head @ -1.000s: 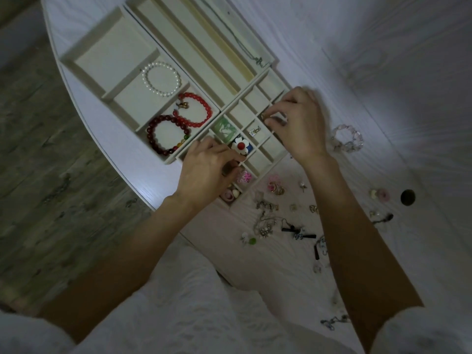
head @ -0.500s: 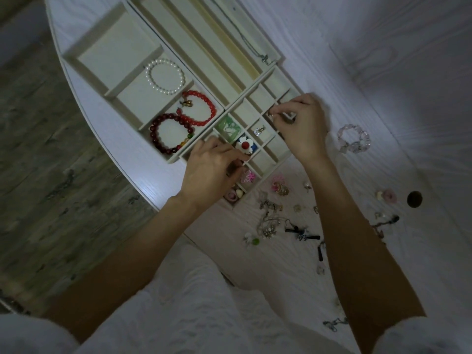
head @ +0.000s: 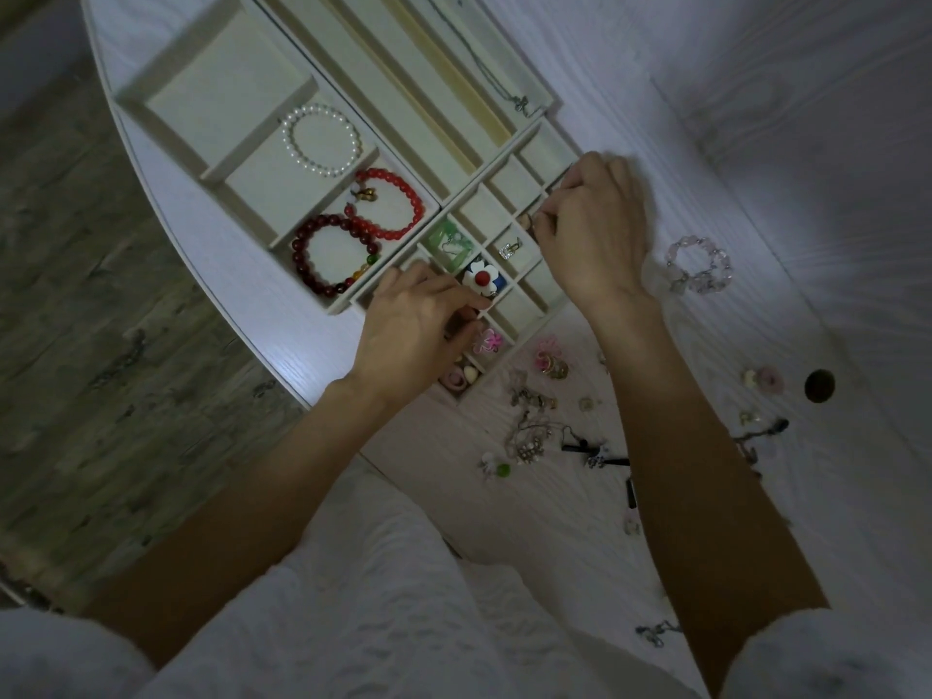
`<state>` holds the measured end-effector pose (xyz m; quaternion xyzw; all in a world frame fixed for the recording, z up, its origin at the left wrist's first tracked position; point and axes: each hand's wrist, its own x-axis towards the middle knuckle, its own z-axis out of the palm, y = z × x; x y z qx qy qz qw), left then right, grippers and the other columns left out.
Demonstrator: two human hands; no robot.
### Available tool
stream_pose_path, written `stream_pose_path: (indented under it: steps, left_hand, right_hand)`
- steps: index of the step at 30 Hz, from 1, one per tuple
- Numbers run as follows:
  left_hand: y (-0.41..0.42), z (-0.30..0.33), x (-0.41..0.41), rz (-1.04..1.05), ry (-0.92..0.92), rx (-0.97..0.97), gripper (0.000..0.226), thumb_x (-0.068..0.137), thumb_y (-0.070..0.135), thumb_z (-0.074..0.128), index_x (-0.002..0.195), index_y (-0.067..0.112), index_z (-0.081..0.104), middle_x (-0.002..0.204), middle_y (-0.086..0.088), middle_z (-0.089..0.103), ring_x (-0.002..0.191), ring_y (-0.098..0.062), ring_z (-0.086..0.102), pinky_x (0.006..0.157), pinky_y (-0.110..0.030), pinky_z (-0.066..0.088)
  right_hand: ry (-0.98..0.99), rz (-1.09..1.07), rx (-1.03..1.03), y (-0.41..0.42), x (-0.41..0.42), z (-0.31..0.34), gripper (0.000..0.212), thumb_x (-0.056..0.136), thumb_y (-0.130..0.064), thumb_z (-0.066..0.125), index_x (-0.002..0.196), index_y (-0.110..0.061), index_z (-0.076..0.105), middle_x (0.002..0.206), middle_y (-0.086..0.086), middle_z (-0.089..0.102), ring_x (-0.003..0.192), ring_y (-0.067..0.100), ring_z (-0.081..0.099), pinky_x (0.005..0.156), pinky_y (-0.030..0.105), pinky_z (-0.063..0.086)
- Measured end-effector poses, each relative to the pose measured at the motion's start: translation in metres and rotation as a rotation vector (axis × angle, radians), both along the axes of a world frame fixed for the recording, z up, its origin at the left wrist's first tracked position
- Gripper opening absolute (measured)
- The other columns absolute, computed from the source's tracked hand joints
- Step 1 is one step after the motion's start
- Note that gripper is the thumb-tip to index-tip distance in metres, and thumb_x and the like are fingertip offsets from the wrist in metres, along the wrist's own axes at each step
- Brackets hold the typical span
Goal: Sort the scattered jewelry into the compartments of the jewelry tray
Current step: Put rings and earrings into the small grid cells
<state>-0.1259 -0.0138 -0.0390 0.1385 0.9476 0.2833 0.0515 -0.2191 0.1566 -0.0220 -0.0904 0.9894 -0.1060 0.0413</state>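
Jewelry (head: 534,436) lower centre looks tiny, light, tangly; best pinched piecewise. Right hand (head: 595,234) pinches something small over the tray (head: 166,78); left hand (head: 418,330) is curled, contents hidden.

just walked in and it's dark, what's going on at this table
A person is sorting jewelry into a cream jewelry tray. The right hand pinches a small piece over the small compartments; the left hand works at the near ones. A pearl bracelet and two red bracelets are already in. Loose pieces and a clear bead bracelet lie on the table.
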Motion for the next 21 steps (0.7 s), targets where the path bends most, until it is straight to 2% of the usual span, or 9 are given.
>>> stream_pose_path:
  steps: [2,4,7,12,17,21]
  left_hand:
    - [0.0,0.0,0.0,-0.001,0.005,0.004,0.025,0.077,0.028,0.064,0.097,0.017,0.074,0.087,0.002,0.071,0.081,-0.024,0.058,0.071,-0.03,0.032]
    - [-0.001,0.0,0.0,-0.003,0.007,0.009,0.024,0.077,0.028,0.065,0.097,0.017,0.074,0.087,0.001,0.071,0.081,-0.025,0.058,0.07,-0.029,0.03]
    - [-0.001,-0.001,0.0,-0.007,0.005,0.005,0.024,0.078,0.027,0.065,0.097,0.016,0.074,0.087,0.001,0.071,0.082,-0.025,0.059,0.071,-0.029,0.03]
    - [-0.001,0.0,0.0,-0.017,-0.001,-0.002,0.023,0.078,0.027,0.067,0.098,0.016,0.074,0.087,0.001,0.071,0.082,-0.026,0.059,0.069,-0.031,0.035]
    - [-0.001,-0.001,0.0,-0.011,0.006,-0.004,0.023,0.078,0.026,0.068,0.098,0.016,0.074,0.088,0.0,0.071,0.082,-0.025,0.059,0.069,-0.031,0.034]
    - [-0.001,-0.001,0.0,-0.01,0.006,-0.006,0.024,0.079,0.029,0.065,0.098,0.017,0.074,0.087,0.001,0.071,0.083,-0.025,0.059,0.07,-0.03,0.034]
  right_hand:
    - [0.051,-0.024,-0.022,-0.001,0.003,0.001,0.021,0.09,-0.019,0.056,0.087,-0.006,0.072,0.102,0.007,0.056,0.099,0.024,0.047,0.085,0.026,0.033]
    - [0.127,-0.05,-0.127,0.002,0.006,0.003,0.012,0.085,-0.014,0.062,0.083,-0.007,0.072,0.095,0.009,0.057,0.091,0.025,0.051,0.077,0.027,0.04]
    - [0.122,0.006,-0.276,0.009,0.011,0.0,0.011,0.081,-0.007,0.065,0.086,-0.012,0.074,0.09,0.008,0.059,0.089,0.027,0.053,0.071,0.03,0.045]
    - [0.063,0.096,-0.245,0.011,0.009,-0.008,0.016,0.082,-0.007,0.064,0.088,-0.016,0.076,0.091,0.007,0.06,0.088,0.026,0.05,0.072,0.022,0.031]
    - [0.064,0.133,-0.134,0.012,0.007,-0.005,0.013,0.081,-0.017,0.065,0.089,-0.014,0.075,0.092,0.007,0.06,0.09,0.028,0.051,0.073,0.028,0.034]
    - [0.003,0.112,-0.15,0.012,0.002,-0.004,0.019,0.082,-0.026,0.069,0.092,-0.011,0.074,0.093,0.008,0.061,0.093,0.029,0.05,0.076,0.028,0.033]
